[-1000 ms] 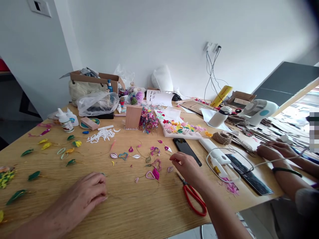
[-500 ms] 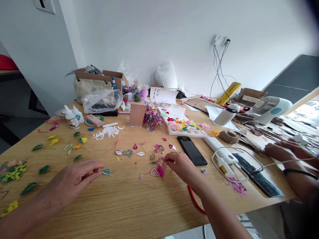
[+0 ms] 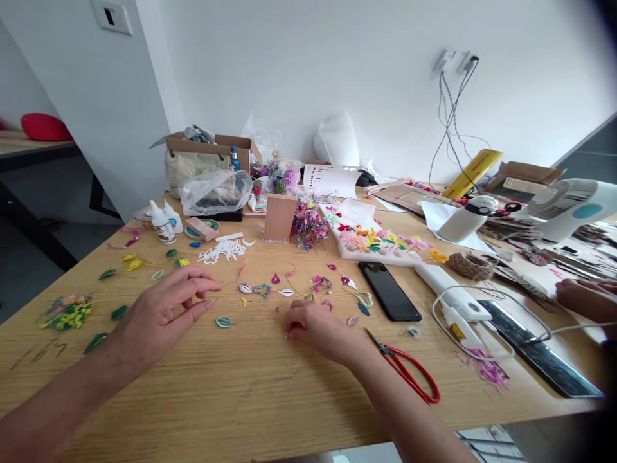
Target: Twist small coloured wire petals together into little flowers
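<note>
My left hand (image 3: 166,312) is over the left side of the table, thumb and fingers apart, holding nothing I can see. Just right of its thumb lies a small green-and-white leaf-shaped piece (image 3: 223,322). My right hand (image 3: 313,328) rests low on the table with fingers curled together; whatever they pinch is hidden beneath. Beyond the hands lie a striped white-pink petal (image 3: 245,289), a blue wire-like outline (image 3: 261,291) and a magenta petal piece (image 3: 322,283). Red-handled scissors (image 3: 409,370) lie beside my right forearm.
A black phone (image 3: 389,290), a white power strip (image 3: 453,292) with a looping cable and a foam block with flowers (image 3: 376,247) stand right of centre. Glue bottles (image 3: 162,224) and a wood block (image 3: 279,218) are further back. Another person's hand (image 3: 585,299) is at far right.
My left hand has opened and lifted off from beside the green-and-white leaf piece. My right hand has moved left and curled down, uncovering the scissors. The view has swung left.
</note>
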Tool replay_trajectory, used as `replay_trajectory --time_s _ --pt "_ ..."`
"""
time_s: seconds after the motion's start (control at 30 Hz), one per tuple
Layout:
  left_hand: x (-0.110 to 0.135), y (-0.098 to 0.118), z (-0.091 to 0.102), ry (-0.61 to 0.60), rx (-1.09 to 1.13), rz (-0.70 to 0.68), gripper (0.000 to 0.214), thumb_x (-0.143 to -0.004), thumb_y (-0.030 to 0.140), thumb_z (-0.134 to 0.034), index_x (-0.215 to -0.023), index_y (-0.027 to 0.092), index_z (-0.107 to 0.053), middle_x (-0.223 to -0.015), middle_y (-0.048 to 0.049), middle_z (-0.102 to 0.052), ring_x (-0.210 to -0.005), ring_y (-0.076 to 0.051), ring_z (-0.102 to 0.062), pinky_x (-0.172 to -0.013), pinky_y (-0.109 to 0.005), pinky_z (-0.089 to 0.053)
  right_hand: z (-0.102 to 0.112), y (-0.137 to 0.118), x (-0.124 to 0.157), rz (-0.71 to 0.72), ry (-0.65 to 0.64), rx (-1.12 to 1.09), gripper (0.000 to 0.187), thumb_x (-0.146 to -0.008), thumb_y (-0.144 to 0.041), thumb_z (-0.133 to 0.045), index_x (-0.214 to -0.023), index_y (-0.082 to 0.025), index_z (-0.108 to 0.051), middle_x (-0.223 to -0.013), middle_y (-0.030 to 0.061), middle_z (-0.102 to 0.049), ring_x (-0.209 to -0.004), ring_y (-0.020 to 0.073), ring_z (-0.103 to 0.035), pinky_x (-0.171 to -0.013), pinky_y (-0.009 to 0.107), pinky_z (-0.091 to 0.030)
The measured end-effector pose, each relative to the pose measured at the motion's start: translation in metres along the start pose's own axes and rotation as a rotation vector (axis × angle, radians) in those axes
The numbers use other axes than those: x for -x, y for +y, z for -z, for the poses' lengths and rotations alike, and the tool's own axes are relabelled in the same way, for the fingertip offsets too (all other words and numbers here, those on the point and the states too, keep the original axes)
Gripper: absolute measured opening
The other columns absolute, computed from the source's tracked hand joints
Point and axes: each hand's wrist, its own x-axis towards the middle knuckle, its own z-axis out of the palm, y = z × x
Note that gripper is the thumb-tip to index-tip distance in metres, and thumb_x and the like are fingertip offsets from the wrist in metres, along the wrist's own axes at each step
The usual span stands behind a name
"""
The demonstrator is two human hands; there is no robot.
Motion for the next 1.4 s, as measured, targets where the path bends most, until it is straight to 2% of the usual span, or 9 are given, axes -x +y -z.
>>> replay_trajectory --time_s 0.17,0.33,0.43,0.57,0.73,0.87,1.07,1.27,1.4 --pt "-0.004 0.013 -0.008 -0.082 0.333 0.141 0.016 -0.076 0.028 -0.049 -0.084 0.022 -0.062 -0.087 -0.0025 -0.059 -0.080 -0.017 -0.056 -0.066 -0.026 -0.046 0.008 0.003 -0.008 0.099 0.168 -0.222 0.012 -0.069 -0.006 -0.055 -0.064 -0.015 -0.060 -0.070 0.0007 -0.057 -0.065 0.0111 -0.051 -0.059 0.021 -0.035" --pt "-0.014 0.032 -0.021 -0.048 0.814 0.448 0.019 -0.073 0.028 -0.056 -0.089 0.019 -0.059 -0.085 -0.0034 -0.061 -0.080 -0.017 -0.056 -0.061 -0.024 -0.044 0.029 -0.003 -0.020 0.059 0.377 -0.748 0.007 -0.074 -0.020 -0.056 -0.068 -0.017 -0.055 -0.056 -0.0035 -0.053 -0.047 0.0071 -0.044 -0.044 0.018 -0.033" --pt "-0.021 0.043 -0.031 -0.078 1.004 0.480 0.022 -0.075 0.025 -0.055 -0.096 0.019 -0.057 -0.098 -0.0056 -0.060 -0.093 -0.018 -0.053 -0.066 -0.024 -0.042 0.040 -0.011 -0.028 0.141 0.459 -1.005 0.009 -0.073 -0.025 -0.059 -0.075 -0.018 -0.055 -0.057 -0.0037 -0.055 -0.047 0.0070 -0.046 -0.039 0.016 -0.031" --pt "-0.026 0.052 -0.047 -0.152 1.143 0.478 0.026 -0.077 0.022 -0.055 -0.103 0.021 -0.055 -0.112 -0.0056 -0.056 -0.105 -0.018 -0.048 -0.072 -0.023 -0.039 0.040 -0.020 -0.035 0.230 0.451 -1.113 0.010 -0.072 -0.024 -0.060 -0.081 -0.018 -0.059 -0.057 -0.0038 -0.055 -0.048 0.0063 -0.047 -0.040 0.016 -0.032" --pt "-0.029 0.048 -0.061 -0.274 1.152 0.494 0.022 -0.075 0.027 -0.057 -0.096 0.021 -0.056 -0.087 -0.0026 -0.062 -0.081 -0.015 -0.056 -0.054 -0.020 -0.035 0.021 -0.028 -0.035 0.218 0.342 -1.161 0.008 -0.071 -0.025 -0.060 -0.070 -0.017 -0.057 -0.056 -0.0046 -0.053 -0.046 0.0063 -0.046 -0.043 0.018 -0.037" --pt "-0.028 0.037 -0.068 -0.280 1.034 0.538 0.016 -0.074 0.031 -0.057 -0.079 0.016 -0.060 -0.060 0.0014 -0.056 -0.055 -0.010 -0.047 -0.046 -0.020 -0.029 0.010 -0.030 -0.038 0.249 0.385 -1.139 0.010 -0.071 -0.026 -0.059 -0.067 -0.018 -0.055 -0.058 -0.0044 -0.051 -0.049 0.0077 -0.047 -0.047 0.020 -0.036" --pt "-0.023 0.031 -0.072 -0.259 1.049 0.606 0.019 -0.071 0.033 -0.060 -0.068 0.014 -0.060 -0.058 0.0018 -0.051 -0.054 -0.009 -0.044 -0.047 -0.019 -0.030 0.001 -0.028 -0.042 0.206 0.424 -1.077 0.010 -0.070 -0.025 -0.058 -0.065 -0.017 -0.055 -0.059 -0.0042 -0.048 -0.052 0.0073 -0.041 -0.049 0.020 -0.032" --pt "-0.021 0.029 -0.071 -0.286 1.139 0.627 0.022 -0.070 0.032 -0.063 -0.058 0.014 -0.054 -0.054 0.0026 -0.049 -0.050 -0.008 -0.041 -0.045 -0.018 -0.031 -0.003 -0.032 -0.043 0.133 0.417 -1.268 0.018 -0.065 -0.033 -0.064 -0.064 -0.018 -0.054 -0.055 -0.0054 -0.045 -0.048 0.0066 -0.037 -0.046 0.020 -0.030" --pt "-0.022 0.026 -0.071 -0.221 0.989 0.544 0.024 -0.072 0.032 -0.059 -0.056 0.015 -0.053 -0.054 0.0021 -0.050 -0.050 -0.008 -0.042 -0.045 -0.019 -0.032 0.001 -0.030 -0.043 0.100 0.436 -1.384 0.019 -0.065 -0.033 -0.064 -0.065 -0.017 -0.054 -0.050 -0.0067 -0.044 -0.043 0.0052 -0.034 -0.042 0.019 -0.027"
